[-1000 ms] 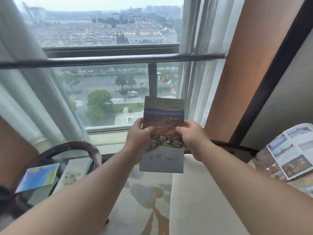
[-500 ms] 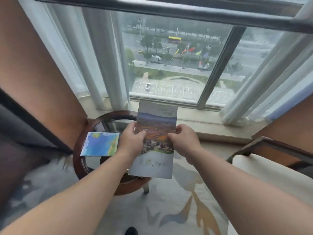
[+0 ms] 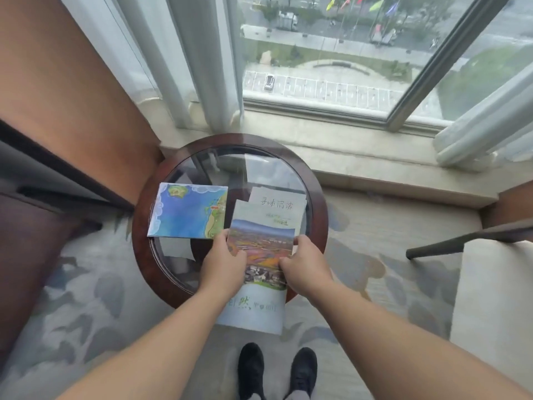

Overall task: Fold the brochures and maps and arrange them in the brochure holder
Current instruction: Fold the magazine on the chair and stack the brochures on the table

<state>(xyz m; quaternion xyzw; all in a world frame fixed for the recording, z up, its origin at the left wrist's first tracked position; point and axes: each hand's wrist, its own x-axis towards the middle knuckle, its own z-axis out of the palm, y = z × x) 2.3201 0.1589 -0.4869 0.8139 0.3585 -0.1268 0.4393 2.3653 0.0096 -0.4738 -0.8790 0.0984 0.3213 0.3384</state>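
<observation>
Glossy paper brochure (image 3: 261, 249); table (image 3: 317, 197) dark polished wood (glass top, reflective).

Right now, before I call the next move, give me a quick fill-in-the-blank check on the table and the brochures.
1. The folded map on the table is mostly ____ in colour.
2. The glass-topped table is ____ in shape.
3. The map lies to the ____ of the white brochure.
4. With the left hand and right hand gripping its sides, the landscape brochure is held by ____ hands.

Missing words: blue; round; left; two.

Glass table (image 3: 139, 226) with map (image 3: 187, 210), white brochure (image 3: 278, 207)
</observation>
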